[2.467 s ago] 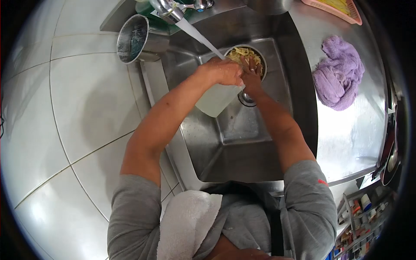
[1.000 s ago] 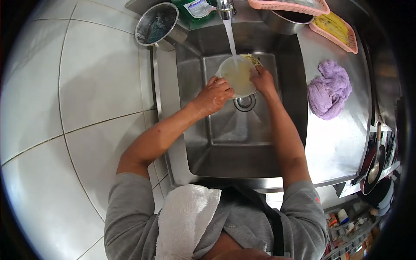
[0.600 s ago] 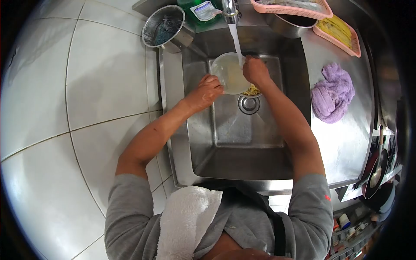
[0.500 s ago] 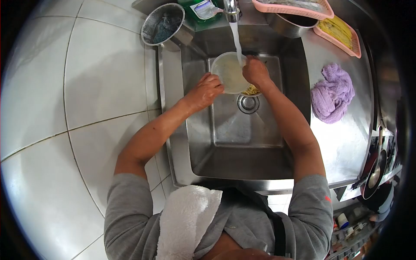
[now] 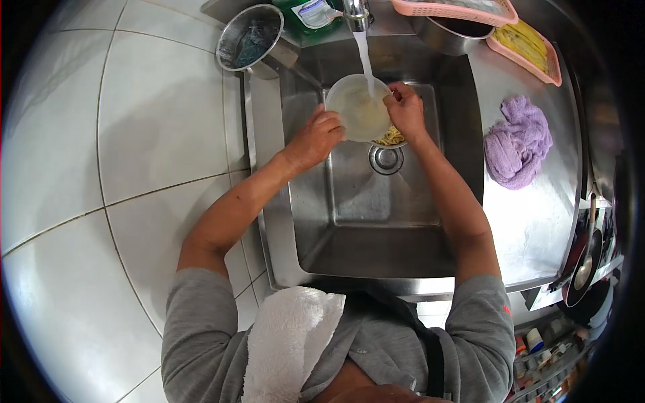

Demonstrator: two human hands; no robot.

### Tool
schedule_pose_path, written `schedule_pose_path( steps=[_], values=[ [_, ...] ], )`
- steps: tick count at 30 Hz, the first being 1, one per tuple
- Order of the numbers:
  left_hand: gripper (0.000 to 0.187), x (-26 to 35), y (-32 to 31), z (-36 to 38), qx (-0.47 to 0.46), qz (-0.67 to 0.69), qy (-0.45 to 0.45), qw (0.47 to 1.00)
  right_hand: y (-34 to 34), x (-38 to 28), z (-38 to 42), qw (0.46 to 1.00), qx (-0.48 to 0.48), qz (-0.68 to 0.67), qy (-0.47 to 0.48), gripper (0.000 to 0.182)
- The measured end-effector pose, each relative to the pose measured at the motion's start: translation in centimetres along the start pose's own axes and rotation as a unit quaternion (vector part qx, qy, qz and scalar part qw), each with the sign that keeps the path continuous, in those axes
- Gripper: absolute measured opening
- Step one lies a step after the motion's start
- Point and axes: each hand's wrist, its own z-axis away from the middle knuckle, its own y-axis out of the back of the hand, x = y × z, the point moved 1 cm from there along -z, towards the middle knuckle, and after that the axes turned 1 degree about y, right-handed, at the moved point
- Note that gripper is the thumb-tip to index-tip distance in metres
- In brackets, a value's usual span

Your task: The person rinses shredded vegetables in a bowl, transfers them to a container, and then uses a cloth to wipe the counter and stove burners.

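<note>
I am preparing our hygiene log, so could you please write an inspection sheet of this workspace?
Surface: steel sink, drain visible; steel counter alongside.
Job's things: translucent bowl of cloudy water beneath the running tap; yellowish strips partly hidden by the bowl.
Clutter: crumpled purple cloth on the counter; pink basket with yellow pieces; metal pot behind the sink.
Grip: left hand and right hand hold the bowl on opposite sides.
Cables: nothing seen.
Surroundings: white tiles to the left; pan at right; rack at lower right, contents too small to identify.

Round translucent bowl (image 5: 333, 93) of cloudy liquid (image 5: 359, 119), mouth upward in the sink (image 5: 376, 201), partly overlapping yellowish strips (image 5: 391, 138)
</note>
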Motion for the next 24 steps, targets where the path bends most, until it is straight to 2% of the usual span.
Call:
schedule_pose_path(
  steps=[2, 3, 6, 8, 9, 12, 13, 15, 18, 19, 22, 23, 24],
  values=[
    [0.019, 0.5, 0.8, -0.8, 0.029, -0.057, 0.014, 0.998, 0.3, 0.0, 0.2, 0.998, 0.051, -0.015, 0.042, 0.018],
    [0.02, 0.9, 1.2, -1.2, 0.043, -0.085, 0.022, 0.995, 0.4, 0.0, 0.5, 0.997, 0.048, -0.012, 0.062, 0.018],
    [0.025, 0.8, 0.8, -4.0, -0.005, 0.008, -0.001, 1.0, 0.6, -0.2, 1.6, 0.991, 0.04, 0.006, 0.128, 0.018],
    [0.024, 0.8, -0.7, -6.4, -0.169, -0.141, 0.049, 0.974, 0.3, -1.1, 2.1, 0.981, 0.036, 0.028, 0.188, 0.018],
    [0.024, 1.0, -1.7, -7.7, -0.248, -0.212, 0.075, 0.942, 0.1, -1.0, 2.1, 0.981, 0.034, 0.056, 0.184, 0.02],
    [0.023, -0.4, -9.0, -9.3, -0.186, -0.18, 0.313, 0.914, 0.7, -1.8, 1.9, 0.979, 0.084, 0.095, 0.16, 0.022],
    [0.023, -0.5, -9.9, -10.3, -0.207, -0.067, 0.287, 0.933, 0.7, -1.5, 1.6, 0.977, 0.094, 0.092, 0.168, 0.022],
    [0.026, -0.4, -11.4, -11.3, -0.248, 0.164, 0.226, 0.928, 0.9, 0.1, 1.8, 0.975, 0.11, 0.085, 0.176, 0.023],
    [0.03, -2.1, -11.1, -12.3, -0.084, 0.231, 0.364, 0.898, 1.9, 2.3, 1.5, 0.977, 0.149, 0.078, 0.13, 0.02],
    [0.028, 0.4, -7.6, -11.7, -0.08, 0.143, 0.342, 0.925, 2.5, 2.5, 1.1, 0.974, 0.16, 0.099, 0.126, 0.017],
    [0.016, 3.8, -3.3, -10.3, -0.174, 0.047, 0.183, 0.966, 3.6, 3.4, -0.3, 0.979, 0.192, 0.067, 0.02, 0.016],
    [0.014, 3.8, -3.5, -9.4, -0.133, 0.051, 0.154, 0.978, 4.4, 2.7, -0.3, 0.985, 0.117, -0.053, -0.117, 0.019],
    [0.013, 3.7, -4.2, -8.1, -0.091, 0.057, 0.127, 0.986, 4.9, 1.6, 0.2, 0.983, 0.093, -0.063, -0.142, 0.022]
  ],
)
